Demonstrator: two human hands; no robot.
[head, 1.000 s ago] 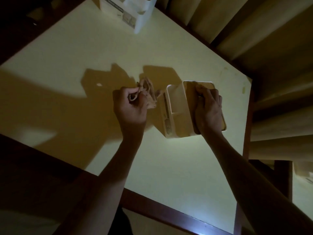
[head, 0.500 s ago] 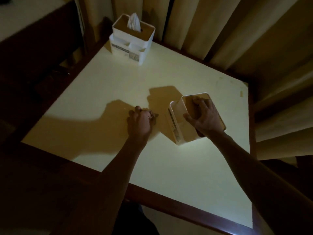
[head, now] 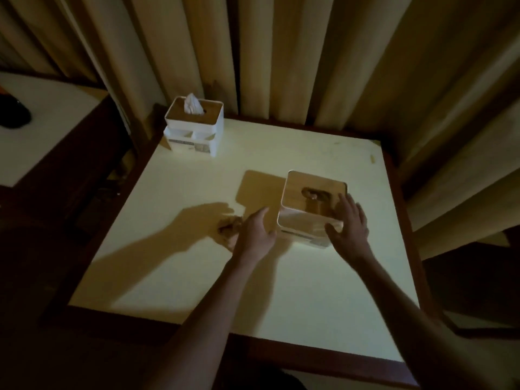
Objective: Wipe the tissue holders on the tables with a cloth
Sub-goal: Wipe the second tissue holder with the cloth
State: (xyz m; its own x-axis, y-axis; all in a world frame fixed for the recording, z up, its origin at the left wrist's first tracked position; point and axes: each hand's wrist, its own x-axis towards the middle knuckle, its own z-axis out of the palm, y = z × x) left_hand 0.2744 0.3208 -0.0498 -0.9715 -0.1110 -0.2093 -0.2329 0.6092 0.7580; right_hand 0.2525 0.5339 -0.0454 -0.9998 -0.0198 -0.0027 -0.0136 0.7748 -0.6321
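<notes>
A tissue holder (head: 312, 205) with a wooden lid stands upright on the pale surface (head: 309, 291), right of its middle, a dark slot in the lid's centre. The right hand (head: 350, 225) lies against the holder's near right side, its fingers (head: 344, 204) spread wide and straight over the lid's edge, thumb at the front wall. The left hand (head: 254, 235) hovers just beside the holder's left wall, fingers loose and open, gripping nothing. Beneath and to the left of that hand, a crumpled cloth (head: 229, 225) sits on the surface in shadow; whether the hand touches it I cannot tell. A second tissue holder (head: 195, 128), white, with a tissue sticking up from its lid, stands at the far left corner, well apart. Folded curtains (head: 281, 52) hang behind the surface.
</notes>
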